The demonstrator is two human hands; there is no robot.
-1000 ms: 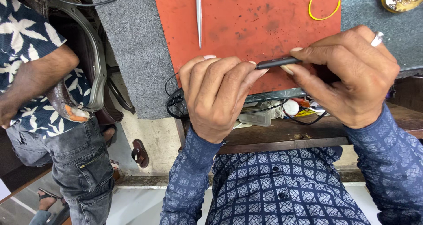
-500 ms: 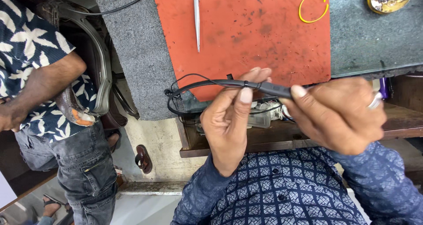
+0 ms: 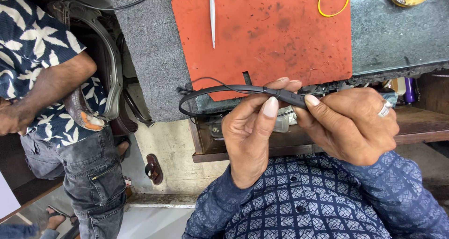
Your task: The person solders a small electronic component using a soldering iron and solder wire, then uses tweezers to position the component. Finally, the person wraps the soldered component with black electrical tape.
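1. The grey stone worktop (image 3: 397, 33) runs across the top of the view; a second person in a leaf-print shirt (image 3: 32, 56) and dark jeans stands off to the left, well apart from the work.
2. A scuffed red rubber mat (image 3: 280, 37) lies on the worktop; its near edge hangs just beyond the held item.
3. The right hand (image 3: 348, 124), a ring on one finger, is curled closed with thumb and forefinger pinching the thick end of a black neckband earphone (image 3: 243, 90); the rest of its fingers are folded under, so how they sit cannot be told.
4. The left hand (image 3: 255, 131) is half closed, palm towards the camera; its thumb presses the band from below and its fingertips wrap over the top, just beside the right thumb.
5. The neckband earphone is held in the air between worktop edge and chest; its loop curves left, free of both hands, with a thin wire (image 3: 210, 81) trailing along it.
6. Metal tweezers (image 3: 212, 14) lie on the mat; a yellow rubber band (image 3: 333, 1) lies near the far corner.
7. Risks, as a judgement: both thumbs bear on one short stretch, so a hard bend could crack the casing; the thin wire could snag on the mat edge and tear; a slip would drop the band off the worktop.
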